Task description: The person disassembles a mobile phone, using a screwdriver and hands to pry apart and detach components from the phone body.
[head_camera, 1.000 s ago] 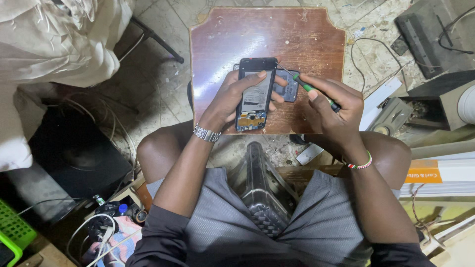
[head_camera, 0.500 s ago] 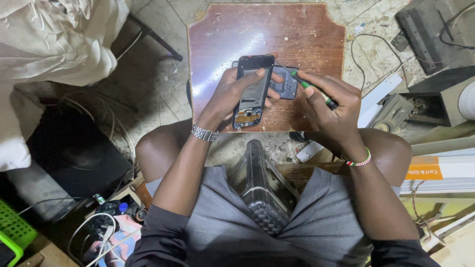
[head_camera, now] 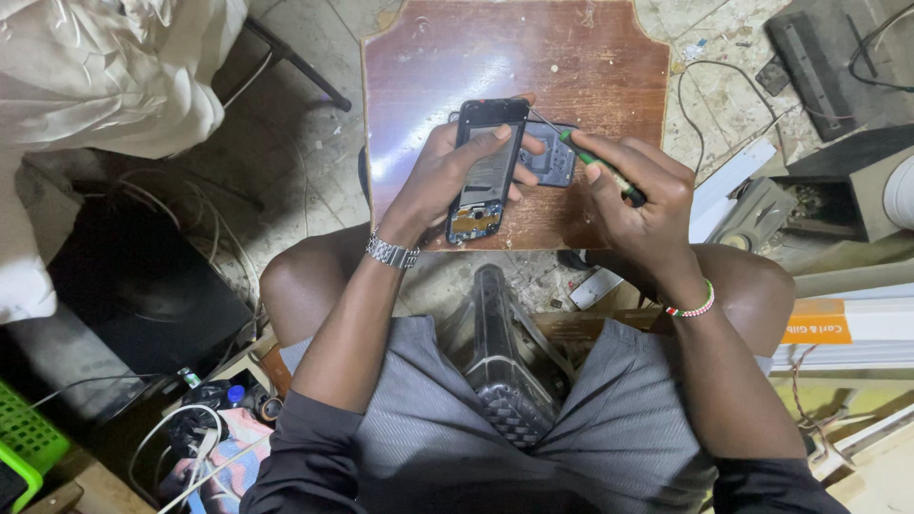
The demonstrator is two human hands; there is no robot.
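My left hand (head_camera: 440, 181) grips an opened black phone (head_camera: 486, 171), back side up, with its circuit board bared at the near end. It is held just above a small brown wooden table (head_camera: 419, 86). My right hand (head_camera: 640, 195) holds a green-handled screwdriver (head_camera: 600, 167) whose thin tip points at the phone's upper right edge. A dark grey plastic phone part (head_camera: 552, 157) lies on the table between both hands, partly under my right fingers.
A dark ribbed cylindrical object (head_camera: 505, 362) stands between my knees. A white cloth bundle (head_camera: 105, 76) and a black box (head_camera: 133, 286) lie left. Cables and a green crate (head_camera: 29, 447) sit at lower left. Grey equipment (head_camera: 838, 57) and an orange-and-white box (head_camera: 847, 324) are right.
The phone and both hands have shifted slightly up and away over the table. The screwdriver tip has come closer to the phone's top edge.
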